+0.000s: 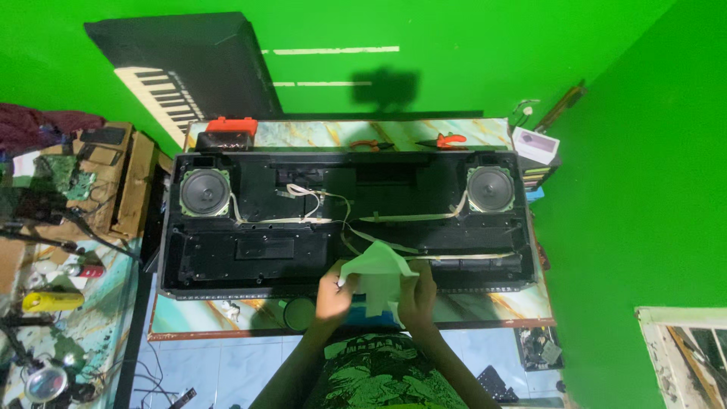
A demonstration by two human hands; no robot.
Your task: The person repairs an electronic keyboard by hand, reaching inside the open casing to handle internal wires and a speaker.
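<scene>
Pale green cloth [376,274] is pinched by both hands [333,294] [419,294] at the surface's front edge; it could snag the keyboard's ribbon cables [394,219].

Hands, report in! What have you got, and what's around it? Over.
Left hand and right hand both gripping pale green cloth. Cloth over front edge of opened black keyboard case. Loose ribbon cables right beside it.

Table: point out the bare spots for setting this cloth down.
Bare strips on the table: front edge right of the hands, and the back edge between the red box and pliers. The open keyboard case fills the middle; the left bench is crowded.
</scene>
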